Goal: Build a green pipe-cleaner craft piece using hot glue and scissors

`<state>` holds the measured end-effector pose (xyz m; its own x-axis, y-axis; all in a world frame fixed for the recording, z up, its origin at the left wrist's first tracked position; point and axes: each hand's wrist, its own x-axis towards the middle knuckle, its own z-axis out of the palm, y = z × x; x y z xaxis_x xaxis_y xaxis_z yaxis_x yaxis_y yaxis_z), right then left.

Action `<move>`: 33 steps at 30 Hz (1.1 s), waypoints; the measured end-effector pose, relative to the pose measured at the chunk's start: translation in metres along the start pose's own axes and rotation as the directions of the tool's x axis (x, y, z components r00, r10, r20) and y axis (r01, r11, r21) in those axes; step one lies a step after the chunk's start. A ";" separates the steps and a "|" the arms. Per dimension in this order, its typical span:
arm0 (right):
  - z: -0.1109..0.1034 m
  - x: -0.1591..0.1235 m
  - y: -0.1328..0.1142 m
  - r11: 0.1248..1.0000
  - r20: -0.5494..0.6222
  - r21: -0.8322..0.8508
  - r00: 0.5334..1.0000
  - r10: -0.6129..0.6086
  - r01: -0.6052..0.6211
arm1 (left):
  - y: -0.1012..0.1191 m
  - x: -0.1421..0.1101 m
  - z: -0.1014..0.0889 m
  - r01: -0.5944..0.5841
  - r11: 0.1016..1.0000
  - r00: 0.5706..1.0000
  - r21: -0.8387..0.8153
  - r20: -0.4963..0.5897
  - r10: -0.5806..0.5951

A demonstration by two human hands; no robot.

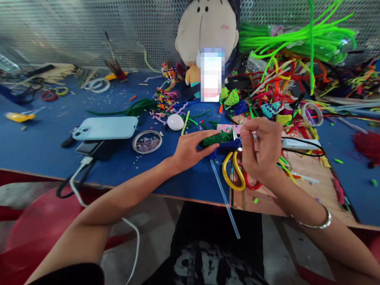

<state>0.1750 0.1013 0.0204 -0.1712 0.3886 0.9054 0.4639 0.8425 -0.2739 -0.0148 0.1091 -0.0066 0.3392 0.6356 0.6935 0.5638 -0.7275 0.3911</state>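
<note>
Marker: bead dish (134, 147). Nearside, narrow strip of blue tabletop (121, 169) lies open, left forearm (139, 188) bounding it. Left, light-blue phone (108, 128) blocks; wider bare patch beyond. Behind, green feathery piece (141, 106). Just right, white egg shape (175, 122). Farther right, yellow scissor handles (225, 170) and clear stick (225, 200), overhanging table edge.

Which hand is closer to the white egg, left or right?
Left. The left hand is close by, just right of the white egg and nearer the person. The right hand is farther off to the right, beyond the green bundle.
</note>
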 end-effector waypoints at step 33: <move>0.008 0.002 -0.013 0.973 0.207 -0.010 0.952 -0.225 0.232 | 0.001 -0.004 0.005 -0.212 0.977 0.976 -0.022 -0.061 0.210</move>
<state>0.1614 0.0944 0.0231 -0.4470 0.2578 0.8566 0.4202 0.9059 -0.0534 -0.0118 0.1073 -0.0120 0.4036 0.4513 0.7959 0.4621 -0.8513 0.2484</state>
